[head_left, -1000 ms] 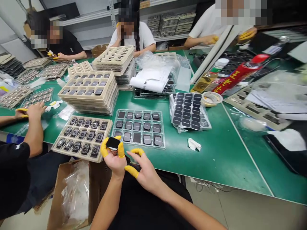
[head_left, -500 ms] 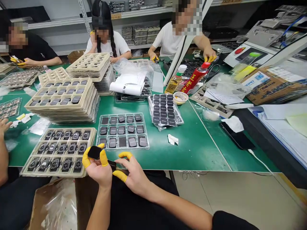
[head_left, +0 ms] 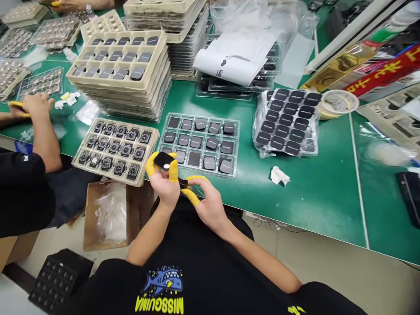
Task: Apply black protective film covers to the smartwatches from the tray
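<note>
Yellow covers sit on some fingertips of both hands. My left hand (head_left: 166, 186) grips a black watch face (head_left: 163, 160) between thumb and fingers, at the table's front edge. Close on its right, my right hand (head_left: 208, 203) pinches a small dark piece (head_left: 183, 183). Just beyond them lies a clear tray (head_left: 236, 151) of dark square pieces in compartments. A beige tray (head_left: 141, 180) to the left holds rows of watch bodies, backs up. Farther right is a pile of sheets with black squares (head_left: 282, 118).
Stacked beige trays (head_left: 157, 94) rise at the back left. A tape roll (head_left: 339, 103), a bottle (head_left: 348, 63) and a white scrap (head_left: 279, 176) are on the right. A co-worker's hand (head_left: 37, 105) is at far left; an open carton (head_left: 138, 210) stands below.
The view has tilted down and come nearer the table, so the shirt front now shows. Both hands keep their holds, with little change between them.
</note>
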The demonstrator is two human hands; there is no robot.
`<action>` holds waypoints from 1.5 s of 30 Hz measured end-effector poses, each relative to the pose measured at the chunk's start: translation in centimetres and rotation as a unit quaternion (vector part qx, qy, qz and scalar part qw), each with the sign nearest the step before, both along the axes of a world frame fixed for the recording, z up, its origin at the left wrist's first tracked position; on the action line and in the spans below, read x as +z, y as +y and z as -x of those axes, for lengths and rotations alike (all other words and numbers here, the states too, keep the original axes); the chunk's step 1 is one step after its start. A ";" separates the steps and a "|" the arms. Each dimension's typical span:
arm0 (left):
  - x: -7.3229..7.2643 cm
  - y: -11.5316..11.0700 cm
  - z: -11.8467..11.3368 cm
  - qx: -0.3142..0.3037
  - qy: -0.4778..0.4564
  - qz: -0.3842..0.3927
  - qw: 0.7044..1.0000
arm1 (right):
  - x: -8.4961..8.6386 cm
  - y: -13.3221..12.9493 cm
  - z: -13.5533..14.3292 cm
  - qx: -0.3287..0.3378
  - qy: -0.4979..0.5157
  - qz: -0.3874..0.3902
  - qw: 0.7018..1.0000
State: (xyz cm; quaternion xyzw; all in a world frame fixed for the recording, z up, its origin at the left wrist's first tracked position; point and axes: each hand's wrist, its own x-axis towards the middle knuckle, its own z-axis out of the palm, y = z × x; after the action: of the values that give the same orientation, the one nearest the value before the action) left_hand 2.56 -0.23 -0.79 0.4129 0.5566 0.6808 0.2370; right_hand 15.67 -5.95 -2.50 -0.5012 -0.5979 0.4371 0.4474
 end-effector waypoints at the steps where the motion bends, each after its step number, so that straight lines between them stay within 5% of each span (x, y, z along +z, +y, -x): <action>1: 0.0 0.0 0.0 -0.003 -0.002 -0.001 1.000 | 0.1 0.1 0.0 0.001 0.002 -0.003 1.000; 10: -0.8 0.1 -0.3 -0.026 -0.038 0.024 0.999 | 0.2 0.7 0.0 0.013 0.041 0.010 0.999; 18: 0.0 -0.2 -0.7 -0.077 -0.115 0.079 0.987 | -0.4 1.2 -0.8 -0.014 0.028 0.013 0.999; 25: -1.3 0.1 -0.3 -0.046 -0.060 0.036 0.996 | -0.5 0.7 -0.9 0.002 0.003 -0.031 1.000; 30: -1.7 0.2 -0.1 -0.071 -0.047 -0.003 0.996 | 0.7 1.5 -1.4 0.029 -0.048 -0.122 0.991; 45: -1.4 -0.2 0.0 -0.114 -0.045 0.010 0.992 | 4.5 5.0 -2.7 0.142 -0.136 -0.182 0.963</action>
State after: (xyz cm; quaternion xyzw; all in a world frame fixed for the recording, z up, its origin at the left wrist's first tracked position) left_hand 2.58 -0.45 -2.20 0.4403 0.5014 0.6615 0.3423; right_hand 18.39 -0.90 2.00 -0.3761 -0.7879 0.3078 0.3783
